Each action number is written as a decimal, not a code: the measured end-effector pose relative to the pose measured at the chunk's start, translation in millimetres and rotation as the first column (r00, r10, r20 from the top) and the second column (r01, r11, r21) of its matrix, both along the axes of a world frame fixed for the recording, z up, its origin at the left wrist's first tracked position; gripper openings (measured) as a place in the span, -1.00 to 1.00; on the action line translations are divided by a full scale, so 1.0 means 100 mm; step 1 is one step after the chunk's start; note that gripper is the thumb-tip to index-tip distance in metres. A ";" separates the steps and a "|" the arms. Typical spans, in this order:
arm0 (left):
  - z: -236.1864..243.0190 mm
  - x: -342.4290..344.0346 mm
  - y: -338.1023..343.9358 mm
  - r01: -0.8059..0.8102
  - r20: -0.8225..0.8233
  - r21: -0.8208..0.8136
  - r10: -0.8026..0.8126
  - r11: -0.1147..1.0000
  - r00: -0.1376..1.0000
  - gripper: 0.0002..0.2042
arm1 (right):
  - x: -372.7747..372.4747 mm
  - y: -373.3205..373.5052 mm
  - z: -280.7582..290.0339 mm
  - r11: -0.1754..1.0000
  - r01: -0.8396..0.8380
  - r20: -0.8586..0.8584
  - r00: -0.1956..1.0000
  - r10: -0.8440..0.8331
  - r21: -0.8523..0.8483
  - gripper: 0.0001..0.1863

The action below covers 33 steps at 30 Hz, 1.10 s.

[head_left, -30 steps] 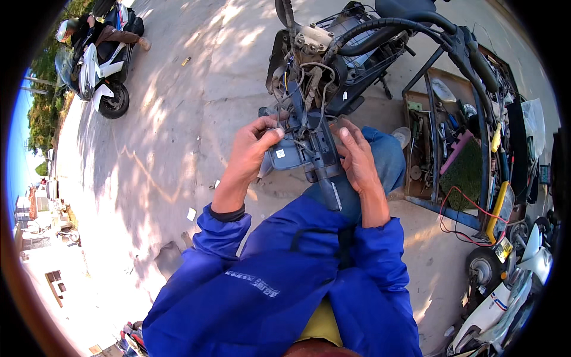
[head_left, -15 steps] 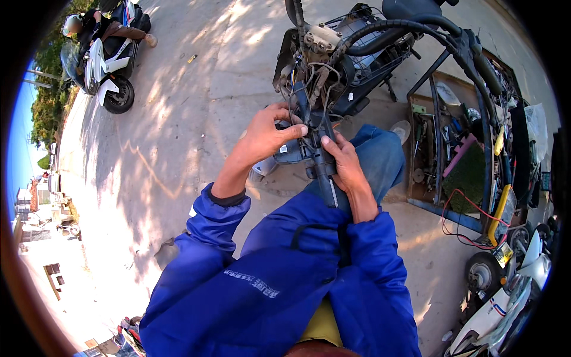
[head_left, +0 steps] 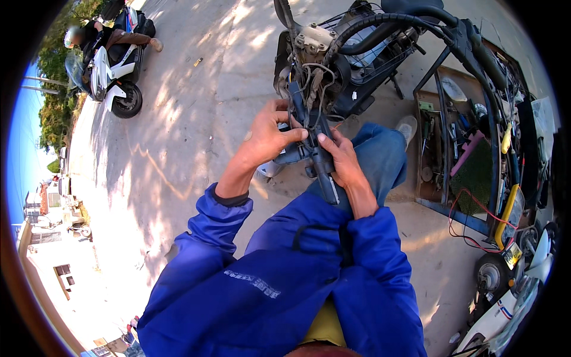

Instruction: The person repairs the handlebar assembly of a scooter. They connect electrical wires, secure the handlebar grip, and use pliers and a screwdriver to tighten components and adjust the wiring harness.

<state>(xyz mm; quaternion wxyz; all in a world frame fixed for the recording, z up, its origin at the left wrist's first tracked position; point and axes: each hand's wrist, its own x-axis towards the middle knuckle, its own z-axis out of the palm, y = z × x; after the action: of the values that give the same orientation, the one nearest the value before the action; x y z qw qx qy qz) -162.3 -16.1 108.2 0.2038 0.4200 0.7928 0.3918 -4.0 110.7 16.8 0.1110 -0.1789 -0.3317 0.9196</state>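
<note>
Head view. I find my left hand closed around a dark grey handlebar stem with a tangle of loose wires, thumb laid across the front and fingers curled behind it. My right hand grips the same stem just below, index finger extended up to meet the left thumb, remaining fingers wrapped on the dark bar. Both hands touch the part and each other at the fingertips. The stem sits in front of my chest, above my bent knee in blue jeans, and rises toward the stripped black scooter frame directly ahead.

Surroundings: the frame and its black curved tubing stand immediately behind the hands and crowd the working space. To the right, an open wooden tool tray holds assorted hand tools, a pink item and a green mat. Red wires trail on the concrete beside it. A small wheel hub lies near the lower right. Well apart at upper left, a person sits on a parked white scooter.
</note>
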 end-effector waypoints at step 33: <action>0.34 -0.14 0.59 -0.049 0.137 0.101 0.035 0.994 0.990 -0.64 | -0.08 -0.10 0.03 0.999 0.010 -0.035 0.999 -0.011 -0.049 -0.30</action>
<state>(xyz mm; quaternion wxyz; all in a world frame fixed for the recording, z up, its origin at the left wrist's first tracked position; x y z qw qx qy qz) -175.9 43.2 141.9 0.2268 0.3859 0.7643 0.4641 -11.5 100.3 19.9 0.1173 -0.1671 -0.3062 0.9298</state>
